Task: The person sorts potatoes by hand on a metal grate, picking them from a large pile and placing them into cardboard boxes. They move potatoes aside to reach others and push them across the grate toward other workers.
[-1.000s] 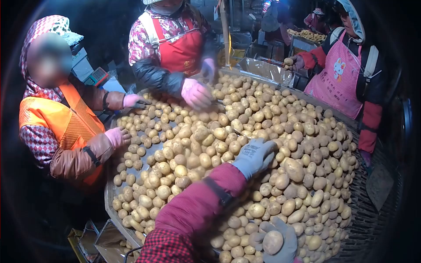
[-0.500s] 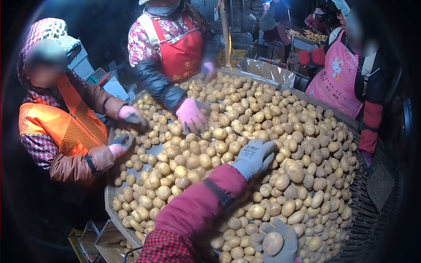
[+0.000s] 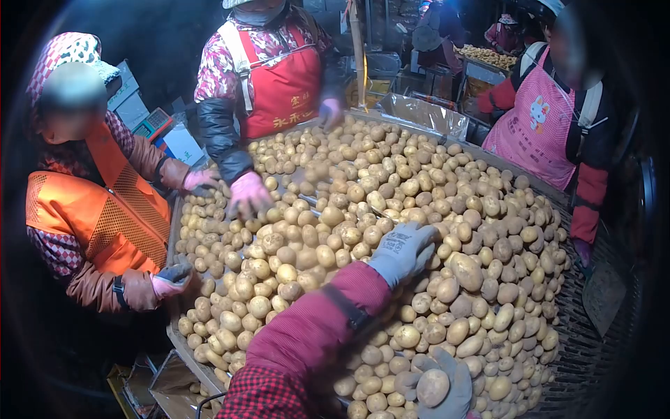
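My left hand (image 3: 403, 253), in a grey glove, lies palm down on the heap of potatoes (image 3: 492, 283) near the middle of the view. Its fingers are spread a little over the potatoes, with none visibly gripped. At the bottom, my right hand (image 3: 457, 392), also grey-gloved, is closed around one large potato (image 3: 433, 388), which faces up between thumb and fingers. More potatoes surround both hands.
Co-workers in an orange vest (image 3: 105, 216), a red apron (image 3: 283, 94) and a pink apron (image 3: 534, 129) stand around the table, whose rim (image 3: 183, 347) shows at lower left. A scoop (image 3: 604, 297) is at the right, over dark slats. Boxes stand at lower left.
The red-aproned co-worker's pink-gloved hand has moved left over the potatoes. One hand of the orange-vested co-worker has shifted down and left. My hands have barely moved.
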Demonstrator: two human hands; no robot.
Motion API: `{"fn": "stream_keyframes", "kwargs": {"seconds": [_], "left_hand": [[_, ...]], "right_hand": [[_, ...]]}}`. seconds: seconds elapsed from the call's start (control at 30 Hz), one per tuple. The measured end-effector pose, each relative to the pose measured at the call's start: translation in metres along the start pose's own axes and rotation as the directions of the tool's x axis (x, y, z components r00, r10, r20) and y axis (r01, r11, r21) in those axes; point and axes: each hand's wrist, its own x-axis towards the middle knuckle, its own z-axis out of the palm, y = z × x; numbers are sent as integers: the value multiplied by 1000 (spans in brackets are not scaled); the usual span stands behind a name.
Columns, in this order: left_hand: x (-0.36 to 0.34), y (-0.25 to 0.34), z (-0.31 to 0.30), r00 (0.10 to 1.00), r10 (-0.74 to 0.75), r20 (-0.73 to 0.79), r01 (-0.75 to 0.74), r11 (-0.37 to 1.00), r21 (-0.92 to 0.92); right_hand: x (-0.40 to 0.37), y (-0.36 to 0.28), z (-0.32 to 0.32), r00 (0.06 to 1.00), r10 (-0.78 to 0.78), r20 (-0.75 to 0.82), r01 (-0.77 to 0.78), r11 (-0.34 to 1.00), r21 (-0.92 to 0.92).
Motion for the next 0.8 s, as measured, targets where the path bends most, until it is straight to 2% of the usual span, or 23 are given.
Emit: {"fn": "stream_keyframes", "kwargs": {"seconds": [0.8], "left_hand": [[-4, 8, -7, 999, -1, -43, 2, 1000, 11]], "right_hand": [[-22, 2, -5, 1000, 1, 3, -1, 999, 49]]}}
